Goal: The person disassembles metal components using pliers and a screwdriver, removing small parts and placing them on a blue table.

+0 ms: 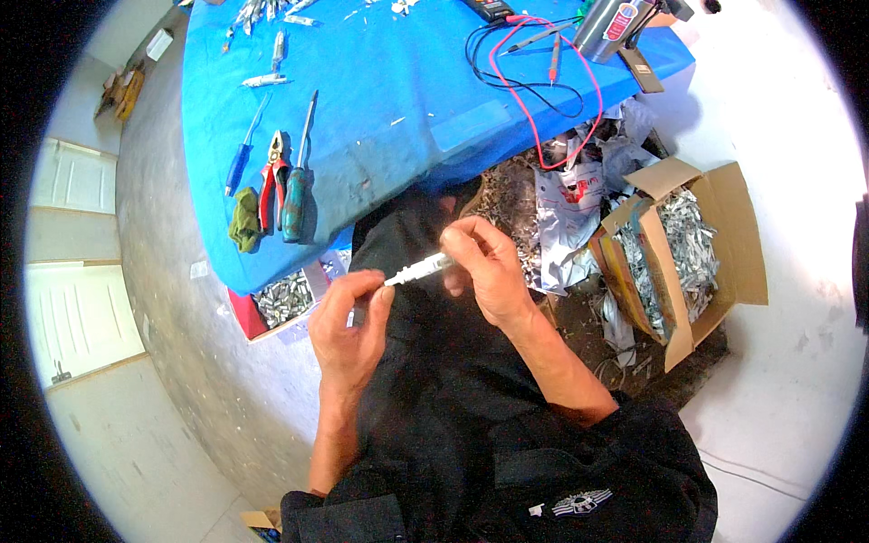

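Blue covers the table, and on the person's side of its near edge, clear of the top, a slim white piece spans both hands at a slant. The left hand pinches its narrow tip between thumb and finger; the right hand grasps the opposite end with bent fingers. On the table's left part, red-handled pliers lie between a blue screwdriver and a teal-handled screwdriver, a crumpled green cloth just beside them. Right of the table's near edge, lower down, an open cardboard box holds silvery scraps.
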`<state>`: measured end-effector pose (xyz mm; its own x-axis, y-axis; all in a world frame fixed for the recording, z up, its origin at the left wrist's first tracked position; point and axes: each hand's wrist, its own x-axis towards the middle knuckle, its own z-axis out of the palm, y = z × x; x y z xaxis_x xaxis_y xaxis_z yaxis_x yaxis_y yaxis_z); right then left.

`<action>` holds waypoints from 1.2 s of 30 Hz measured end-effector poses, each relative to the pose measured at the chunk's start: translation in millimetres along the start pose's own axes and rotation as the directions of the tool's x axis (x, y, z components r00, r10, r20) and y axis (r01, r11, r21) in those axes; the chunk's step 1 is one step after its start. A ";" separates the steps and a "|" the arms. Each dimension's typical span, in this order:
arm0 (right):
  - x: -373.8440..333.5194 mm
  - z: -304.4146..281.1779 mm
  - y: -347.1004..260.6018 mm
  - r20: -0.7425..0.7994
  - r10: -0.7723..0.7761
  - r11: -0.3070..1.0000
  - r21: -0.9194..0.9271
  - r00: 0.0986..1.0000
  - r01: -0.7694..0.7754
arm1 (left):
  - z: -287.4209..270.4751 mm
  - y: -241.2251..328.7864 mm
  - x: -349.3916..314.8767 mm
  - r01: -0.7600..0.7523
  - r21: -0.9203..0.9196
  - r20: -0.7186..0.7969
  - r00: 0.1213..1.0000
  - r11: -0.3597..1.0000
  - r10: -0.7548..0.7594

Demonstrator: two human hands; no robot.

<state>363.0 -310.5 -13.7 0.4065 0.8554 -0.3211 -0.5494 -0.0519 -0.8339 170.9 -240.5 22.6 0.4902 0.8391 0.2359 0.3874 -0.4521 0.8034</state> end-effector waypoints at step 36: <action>-15.3 14.4 -24.6 0.684 -0.182 0.321 -0.638 0.706 0.700 | -36.3 5.4 0.7 -0.450 0.458 0.229 0.893 0.767 0.387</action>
<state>359.8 -314.9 18.1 -0.1127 0.9662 0.2320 0.5740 0.2539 -0.7785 145.0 -231.4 47.0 0.7666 0.5052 0.3963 0.4342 -0.8626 0.2598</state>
